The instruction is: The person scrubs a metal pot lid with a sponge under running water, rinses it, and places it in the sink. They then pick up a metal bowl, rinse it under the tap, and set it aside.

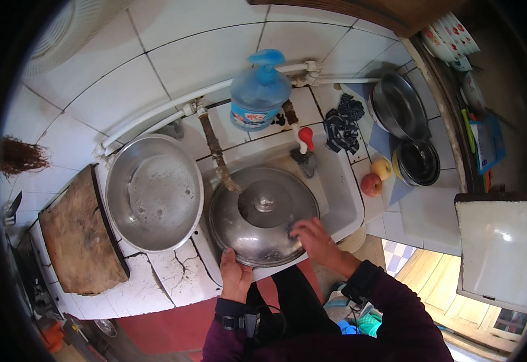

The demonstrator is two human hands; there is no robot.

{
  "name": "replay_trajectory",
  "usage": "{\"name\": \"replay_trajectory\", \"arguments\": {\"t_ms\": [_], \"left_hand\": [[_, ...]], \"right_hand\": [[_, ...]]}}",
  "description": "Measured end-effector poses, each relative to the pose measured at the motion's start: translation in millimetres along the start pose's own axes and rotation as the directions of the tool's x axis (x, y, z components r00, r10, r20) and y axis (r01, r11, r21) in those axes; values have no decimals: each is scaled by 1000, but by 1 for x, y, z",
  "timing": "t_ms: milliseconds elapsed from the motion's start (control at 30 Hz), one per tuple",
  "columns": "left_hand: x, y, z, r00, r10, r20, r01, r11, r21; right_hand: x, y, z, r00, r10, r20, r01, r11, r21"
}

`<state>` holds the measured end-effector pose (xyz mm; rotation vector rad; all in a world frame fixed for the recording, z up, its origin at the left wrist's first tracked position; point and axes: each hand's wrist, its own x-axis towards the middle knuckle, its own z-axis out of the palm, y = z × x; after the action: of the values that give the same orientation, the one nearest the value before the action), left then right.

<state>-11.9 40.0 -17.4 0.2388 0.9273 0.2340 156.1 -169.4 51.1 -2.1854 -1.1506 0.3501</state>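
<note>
A domed metal pot lid (254, 242) with a round knob (264, 202) lies across the white sink (342, 199). My left hand (236, 276) grips its near rim, thumb on top. On the lid's right side, my right hand (315, 240) presses a small dark scouring pad (292, 230), mostly hidden by the fingers. A rusty tap pipe (213, 142) reaches over the lid's far left edge. Left of the sink stands a metal basin (191, 228) of foamy water (161, 190).
Behind the sink stand a blue pump bottle (260, 97) and a red-handled tap (306, 138). To the right are a dark patterned cloth (342, 129), two apples (372, 184) and stacked metal bowls (399, 106). A wooden cutting board (80, 235) lies far left.
</note>
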Motion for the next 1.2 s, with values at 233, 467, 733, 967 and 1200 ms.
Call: {"name": "replay_trajectory", "arguments": {"t_ms": [233, 467, 733, 967, 1200], "left_hand": [[-4, 3, 6, 994, 29, -106, -29, 1000, 1], [-11, -3, 5, 980, 9, -198, 2, 999, 55], [-19, -9, 16, 981, 63, -182, -68, 997, -23], [-21, -15, 24, 980, 86, -177, -95, 994, -45], [-13, -39, 41, 969, -35, -243, 9, 994, -109]], "right_hand": [[56, 70, -28, 853, 446, -270, -402, 892, 206], [180, 132, -99, 800, 298, -521, -281, 953, 114], [125, 202, -11, 972, 173, -156, -209, 945, -251], [122, 240, 36, 862, 481, -164, -497, 864, -80], [15, 72, -22, 935, 356, -15, -344, 914, 216]]}}
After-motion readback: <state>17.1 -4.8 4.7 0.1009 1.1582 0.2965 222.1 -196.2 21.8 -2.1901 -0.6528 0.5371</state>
